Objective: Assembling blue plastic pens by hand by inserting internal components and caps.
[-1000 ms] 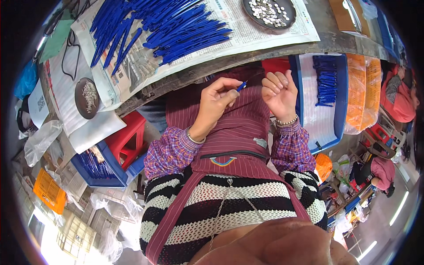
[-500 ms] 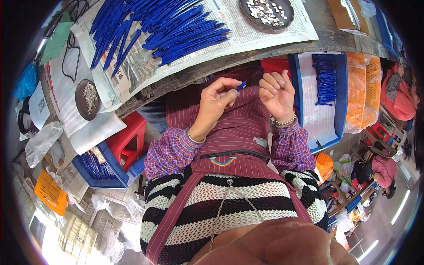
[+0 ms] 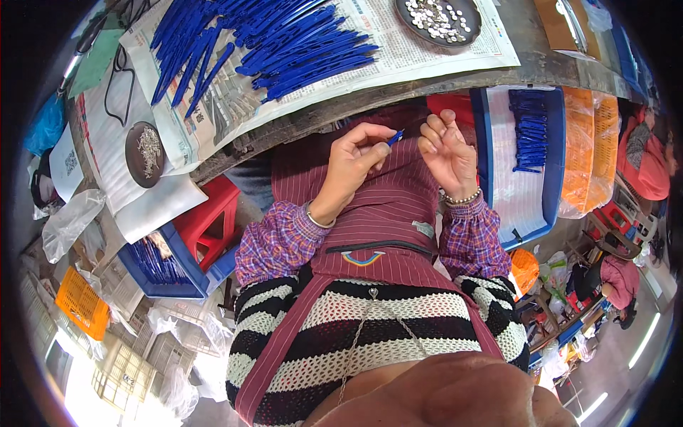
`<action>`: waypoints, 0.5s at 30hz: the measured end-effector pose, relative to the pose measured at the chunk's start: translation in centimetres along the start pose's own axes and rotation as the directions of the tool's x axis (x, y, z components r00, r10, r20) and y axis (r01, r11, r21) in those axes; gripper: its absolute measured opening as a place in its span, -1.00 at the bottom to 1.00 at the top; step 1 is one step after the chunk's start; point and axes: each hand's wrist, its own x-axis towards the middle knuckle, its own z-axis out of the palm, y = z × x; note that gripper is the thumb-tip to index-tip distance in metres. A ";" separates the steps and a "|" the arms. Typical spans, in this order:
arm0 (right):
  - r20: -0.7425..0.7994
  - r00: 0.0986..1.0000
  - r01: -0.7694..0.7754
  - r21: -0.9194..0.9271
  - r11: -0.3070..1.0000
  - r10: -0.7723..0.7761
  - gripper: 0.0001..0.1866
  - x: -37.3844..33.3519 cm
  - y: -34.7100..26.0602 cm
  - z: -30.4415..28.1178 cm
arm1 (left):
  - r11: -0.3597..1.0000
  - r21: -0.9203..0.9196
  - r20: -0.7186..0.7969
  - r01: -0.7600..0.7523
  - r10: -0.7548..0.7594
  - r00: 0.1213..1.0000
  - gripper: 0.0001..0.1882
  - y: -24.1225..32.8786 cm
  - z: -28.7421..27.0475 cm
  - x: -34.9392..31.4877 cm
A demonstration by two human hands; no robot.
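My left hand (image 3: 353, 165) pinches a slim blue plastic piece (image 3: 395, 137) between thumb and forefinger; only its short tip sticks out, with a small pale spot on it. To its right, my right hand (image 3: 449, 153) is raised apart from the piece, fingers curled and thumb drawn in toward the fingertips. Whether anything tiny sits in that pinch cannot be made out. Beyond my hands, a heap of long blue plastic pieces (image 3: 299, 53) lies on newspaper (image 3: 220, 135). A dark round dish (image 3: 466, 39) holds small shiny silver discs.
A worn workbench edge (image 3: 284, 135) runs in front of me. On the left stand a dark oval dish (image 3: 133, 165) of tiny silver parts, a red stool (image 3: 213, 220) and a blue bin (image 3: 167, 288). On the right, a blue tray (image 3: 551, 192) holds a row of blue pieces beside orange crates (image 3: 580, 156).
My right hand's thumb and fingertips have drawn closer together, and the hand has turned slightly. My left hand keeps its pinch on the blue piece. The view has shifted a little.
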 end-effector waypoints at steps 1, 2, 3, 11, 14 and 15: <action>0.000 1.000 0.001 0.000 1.000 -0.001 -0.74 0.0 0.0 -0.2 | 1.000 0.001 -0.003 0.003 -0.003 1.000 -0.82 0.0 0.0 0.0; 0.000 1.000 0.003 0.000 1.000 -0.003 -0.73 0.0 0.0 -0.3 | 1.000 0.002 -0.005 0.005 -0.005 1.000 -0.82 -0.1 0.0 0.0; -0.004 1.000 0.003 0.001 1.000 -0.003 -0.74 0.0 0.0 -0.4 | 1.000 0.002 -0.008 0.008 -0.008 1.000 -0.82 -0.1 0.0 0.0; -0.019 1.000 0.002 0.012 1.000 -0.001 -0.78 -0.1 0.1 -0.7 | 1.000 -0.003 -0.009 0.019 -0.019 1.000 -0.81 -0.4 -0.1 0.1; -0.012 1.000 -0.009 0.027 1.000 0.010 -0.80 0.0 0.1 -0.9 | 1.000 0.000 -0.012 0.021 -0.021 1.000 -0.81 -0.5 -0.2 0.1; -0.015 1.000 -0.007 0.050 0.999 0.007 -0.79 0.0 0.2 -0.9 | 1.000 0.000 -0.013 0.021 -0.021 1.000 -0.81 -0.5 -0.2 0.1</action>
